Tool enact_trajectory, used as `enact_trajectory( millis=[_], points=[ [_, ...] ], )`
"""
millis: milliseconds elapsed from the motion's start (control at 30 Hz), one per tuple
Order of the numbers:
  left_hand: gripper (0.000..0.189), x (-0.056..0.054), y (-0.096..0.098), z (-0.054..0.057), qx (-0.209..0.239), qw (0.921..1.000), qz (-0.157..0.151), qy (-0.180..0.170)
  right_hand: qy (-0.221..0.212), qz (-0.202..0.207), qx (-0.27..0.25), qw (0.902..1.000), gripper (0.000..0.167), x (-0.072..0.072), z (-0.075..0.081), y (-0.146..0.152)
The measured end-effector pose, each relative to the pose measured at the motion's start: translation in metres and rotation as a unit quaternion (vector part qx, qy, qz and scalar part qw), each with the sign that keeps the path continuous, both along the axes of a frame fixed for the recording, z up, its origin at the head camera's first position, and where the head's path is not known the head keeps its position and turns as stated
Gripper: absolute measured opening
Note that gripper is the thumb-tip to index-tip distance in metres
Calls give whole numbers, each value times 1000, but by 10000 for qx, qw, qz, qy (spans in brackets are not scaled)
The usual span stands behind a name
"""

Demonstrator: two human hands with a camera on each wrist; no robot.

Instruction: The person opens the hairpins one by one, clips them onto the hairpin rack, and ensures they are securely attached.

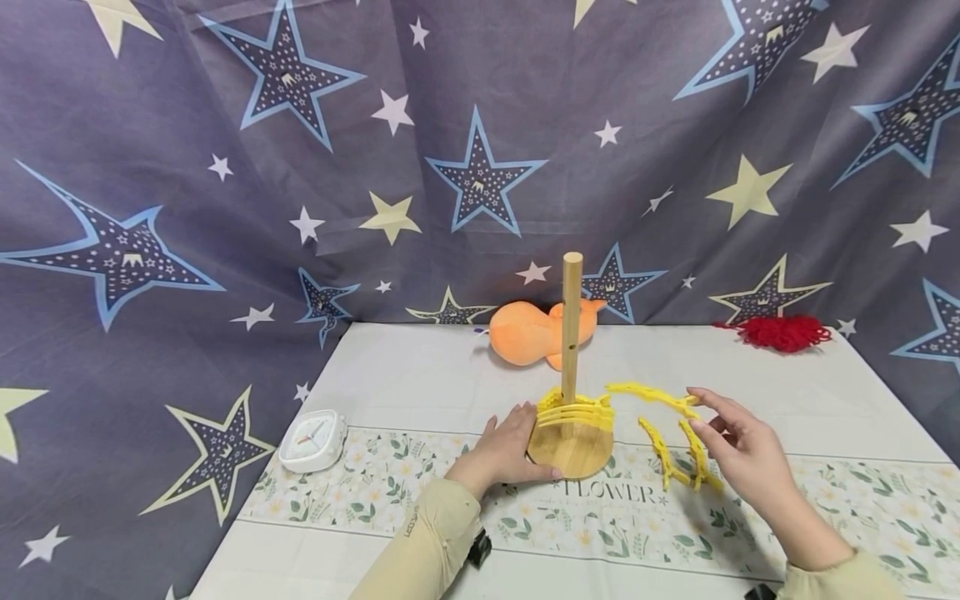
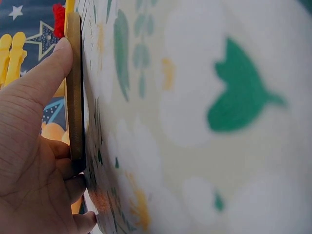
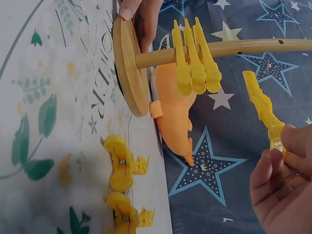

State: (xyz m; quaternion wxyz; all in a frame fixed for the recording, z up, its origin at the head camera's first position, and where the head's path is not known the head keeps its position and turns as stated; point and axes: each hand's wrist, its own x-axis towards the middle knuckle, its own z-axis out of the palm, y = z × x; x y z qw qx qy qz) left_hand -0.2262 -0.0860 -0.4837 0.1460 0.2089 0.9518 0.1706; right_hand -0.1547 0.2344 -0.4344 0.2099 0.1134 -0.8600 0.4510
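Note:
A round wooden base (image 1: 572, 454) carries an upright wooden post (image 1: 572, 325). Several curved yellow spring clips (image 1: 576, 414) sit around the lower post; three show clearly from the right wrist. My left hand (image 1: 506, 450) holds the base by its left edge, thumb at the front and fingers behind; the left wrist view shows the thumb on the base's rim (image 2: 74, 97). To the right, my right hand (image 1: 746, 450) pinches one end of another yellow spring clip (image 3: 263, 109) between thumb and fingers, its free end toward the post. Two more yellow clips (image 1: 663, 454) lie on the table below it.
An orange plush toy (image 1: 521, 333) lies behind the post, and a red bundle of yarn (image 1: 783, 332) at the back right. A white clock (image 1: 313, 442) rests at the left. A flower-printed cloth strip (image 1: 405, 492) crosses the table; a star-patterned curtain (image 1: 480, 83) hangs behind.

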Motion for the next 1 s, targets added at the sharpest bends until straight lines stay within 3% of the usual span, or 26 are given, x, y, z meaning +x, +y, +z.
enact_trajectory(
  millis=[233, 800, 1000],
  points=[
    [111, 0, 0, 0, 10, 10000, 11, 0, 204, -236, 161, 9994, 39, -3, 1, -8],
    [111, 2, -1, 1, 48, 10000, 1, -16, -283, -854, 339, 9954, 32, -10, -2, -27],
    [110, 2, 0, 2, 65, 10000, -3, -18, -157, -887, 425, 9950, 30, -16, -5, -36]
  ],
)
